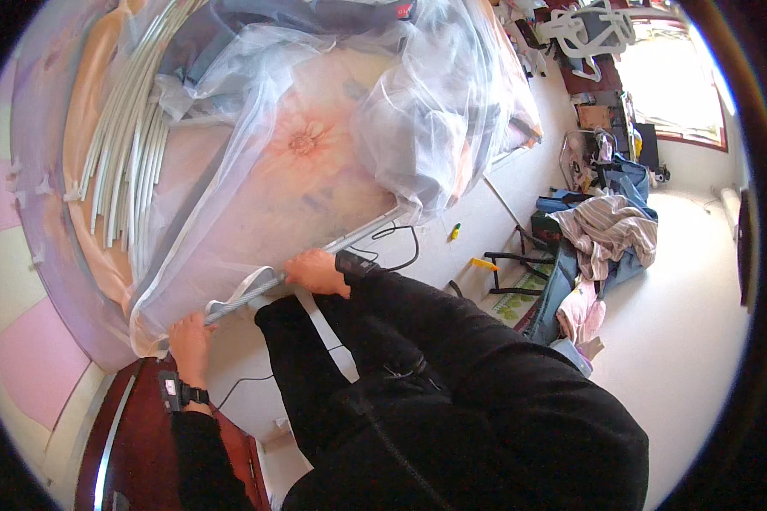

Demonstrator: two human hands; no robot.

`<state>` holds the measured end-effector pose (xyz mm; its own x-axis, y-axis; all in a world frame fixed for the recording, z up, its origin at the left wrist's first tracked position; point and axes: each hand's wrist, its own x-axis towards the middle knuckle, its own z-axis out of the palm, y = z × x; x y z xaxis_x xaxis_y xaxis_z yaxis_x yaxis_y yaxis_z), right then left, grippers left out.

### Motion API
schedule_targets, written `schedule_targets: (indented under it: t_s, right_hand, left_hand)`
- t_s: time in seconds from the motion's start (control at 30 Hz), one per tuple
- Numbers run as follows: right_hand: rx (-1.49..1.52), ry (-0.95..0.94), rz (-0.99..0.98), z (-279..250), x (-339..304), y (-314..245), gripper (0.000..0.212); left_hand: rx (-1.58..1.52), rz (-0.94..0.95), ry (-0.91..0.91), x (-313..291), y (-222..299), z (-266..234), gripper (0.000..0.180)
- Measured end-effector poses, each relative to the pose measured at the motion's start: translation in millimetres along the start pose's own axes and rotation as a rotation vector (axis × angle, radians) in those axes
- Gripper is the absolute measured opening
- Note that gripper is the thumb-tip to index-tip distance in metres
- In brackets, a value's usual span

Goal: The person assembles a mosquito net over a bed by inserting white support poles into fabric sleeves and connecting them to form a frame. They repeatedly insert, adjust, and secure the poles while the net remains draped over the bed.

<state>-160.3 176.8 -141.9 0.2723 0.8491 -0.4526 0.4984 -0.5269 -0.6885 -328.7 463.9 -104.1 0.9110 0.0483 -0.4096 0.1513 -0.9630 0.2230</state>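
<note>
My left hand [189,336] grips the corner of a sheer white net [230,230] at the lower edge of a bed with a floral sheet [315,162]. My right hand [317,271] is closed on a grey-white pole [247,294] running along the bed's edge inside the net's hem. The pole spans between both hands. A bundle of white poles [128,145] lies on the bed to the left. More bunched net [435,111] is heaped at the bed's far side.
A dark red wooden piece [145,443] sits at the lower left. A black cable [400,247] and small yellow objects [483,264] lie on the floor. Piled clothes [605,230] and a black frame [520,272] stand at the right. A bright window [673,77] is at the upper right.
</note>
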Motion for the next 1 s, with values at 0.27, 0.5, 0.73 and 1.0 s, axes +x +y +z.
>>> schedule_targets:
  t_s: [0.27,0.5,0.73,1.0]
  right_hand:
    - [0.05,-0.006,0.042,-15.9,-10.1,-6.1,0.019]
    - [-0.011,0.009,0.132,-26.4,-48.2,33.7,0.028]
    - [0.027,-0.077,0.006,-38.7,-13.9,-32.0,0.022]
    - [0.045,-0.186,-0.035,-51.7,-17.3,-4.6,0.042]
  left_hand:
    - [-0.019,0.069,0.038,22.9,50.3,-12.7,0.024]
    - [0.045,0.066,0.027,16.2,40.0,-11.0,0.023]
    - [-0.022,0.144,0.163,48.0,109.5,-3.3,0.02]
    - [-0.085,0.091,0.022,32.9,30.7,0.0,0.013]
